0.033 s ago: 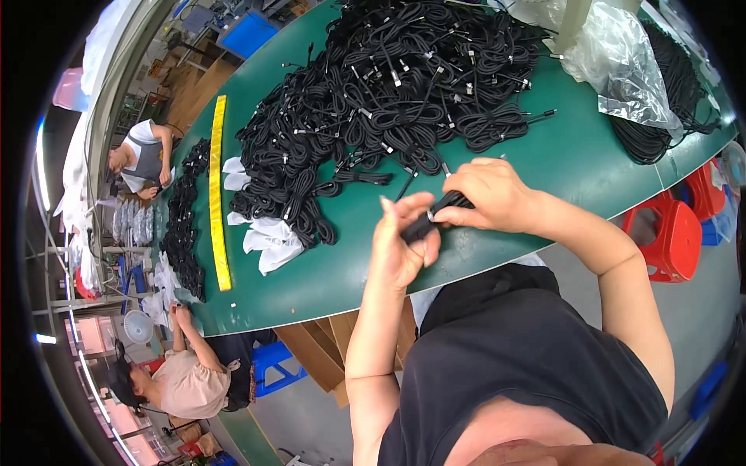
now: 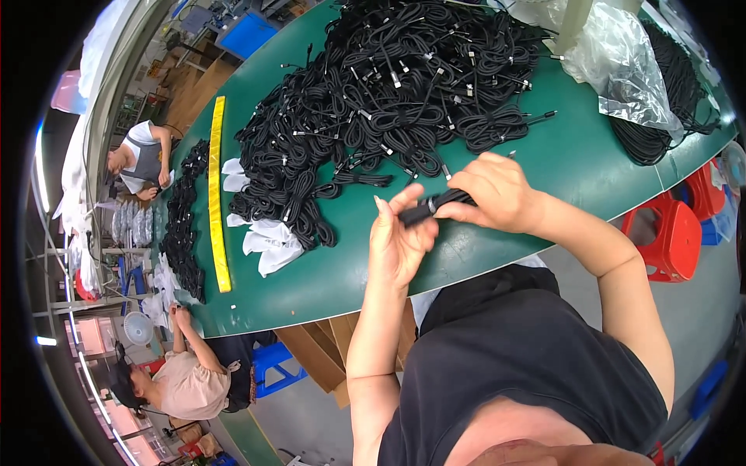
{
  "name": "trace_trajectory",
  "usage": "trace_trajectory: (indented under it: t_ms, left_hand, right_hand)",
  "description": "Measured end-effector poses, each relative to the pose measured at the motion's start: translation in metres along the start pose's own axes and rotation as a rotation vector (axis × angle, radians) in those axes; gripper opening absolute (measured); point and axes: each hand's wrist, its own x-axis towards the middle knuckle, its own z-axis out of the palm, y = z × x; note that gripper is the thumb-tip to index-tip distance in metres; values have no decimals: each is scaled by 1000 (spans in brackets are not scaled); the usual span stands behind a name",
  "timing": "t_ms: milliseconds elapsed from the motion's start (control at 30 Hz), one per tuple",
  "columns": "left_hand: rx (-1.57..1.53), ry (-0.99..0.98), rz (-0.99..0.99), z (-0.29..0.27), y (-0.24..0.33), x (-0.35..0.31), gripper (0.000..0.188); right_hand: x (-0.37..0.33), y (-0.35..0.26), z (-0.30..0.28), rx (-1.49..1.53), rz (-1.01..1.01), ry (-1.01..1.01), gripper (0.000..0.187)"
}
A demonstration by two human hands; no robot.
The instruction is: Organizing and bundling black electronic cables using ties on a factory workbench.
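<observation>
My right hand (image 2: 493, 194) is closed round a coiled black cable bundle (image 2: 457, 199), pinching it between thumb and fingers. A dark, wide end, perhaps a strap (image 2: 417, 213), sticks out toward my left hand (image 2: 401, 245). That left hand is palm up with the thumb raised and the fingers apart, and the dark end lies against its fingers. Whether it presses on it is hard to see. Just beyond both hands rises a large heap of coiled black cables (image 2: 388, 93) with metal plugs.
Yellow tape (image 2: 219, 194) crosses the green table (image 2: 342, 279). White pouches (image 2: 272, 245) lie beside the heap. A clear plastic bag (image 2: 633, 78) rests on more black cables (image 2: 668, 93) at right. Red stools (image 2: 672, 241) stand by the edge. Two people (image 2: 190, 380) work at left.
My left fingers have spread a little, and the dark end of the bundle has shifted slightly. My right hand has stayed nearly in place on the bundle.
</observation>
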Motion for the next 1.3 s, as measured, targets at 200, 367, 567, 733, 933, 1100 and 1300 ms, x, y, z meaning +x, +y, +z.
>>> trace_trajectory:
  t_ms: [200, 367, 567, 733, 933, 1100, 1300]
  left_hand:
    - [-166, -102, 191, -4, -18, 34, 42]
    - [36, -98, 341, -16, -7, 42, 54]
    - [302, -104, 483, -25, 1, 34, 60]
    - [530, -146, 354, -17, -9, 29, 61]
    - [330, -78, 427, -20, -6, 31, 70]
    - [380, -117, 437, -25, -16, 37, 52]
    - [239, -142, 309, -20, -10, 34, 47]
  right_hand:
    - [5, -11, -11, -41, -38, -118, 43]
    - [14, -5, -27, 396, 597, -406, 31]
    - [13, 13, -31, 436, 669, -572, 16]
    - [15, -9, -13, 214, 345, -499, 13]
    - [6, -4, -18, 113, 399, -510, 18]
    - [14, -2, -14, 83, 339, -407, 33]
    - [-7, -3, -17, 207, 490, -462, 42]
